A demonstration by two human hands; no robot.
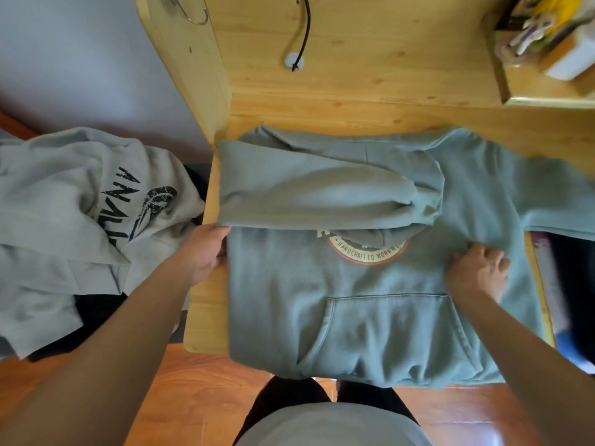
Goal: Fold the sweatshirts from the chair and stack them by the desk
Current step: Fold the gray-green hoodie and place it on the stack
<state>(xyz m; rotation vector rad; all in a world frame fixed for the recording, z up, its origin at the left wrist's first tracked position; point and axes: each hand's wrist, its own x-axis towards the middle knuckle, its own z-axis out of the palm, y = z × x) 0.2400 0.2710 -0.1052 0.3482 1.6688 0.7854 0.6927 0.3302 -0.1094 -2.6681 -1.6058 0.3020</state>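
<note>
A matt teal sweatshirt (pixel 370 300) of soft fleece cloth with a printed chest emblem lies on a pale knotty wooden desk (pixel 354 75) with a satin finish; left of the desk, a grey cloth sweatshirt (pixel 80 204) bears cracked black print, and below the desk glossy reddish wood flooring (pixel 199 387) shines

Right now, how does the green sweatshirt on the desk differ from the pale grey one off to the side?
The green sweatshirt lies spread flat on the desk, one sleeve folded across it; the grey sweatshirt sits crumpled beside the desk. Green carries a round badge, grey black lettering. Both hands, left hand and right hand, are on the green one; grey is untouched. Both look like fleece.
</note>
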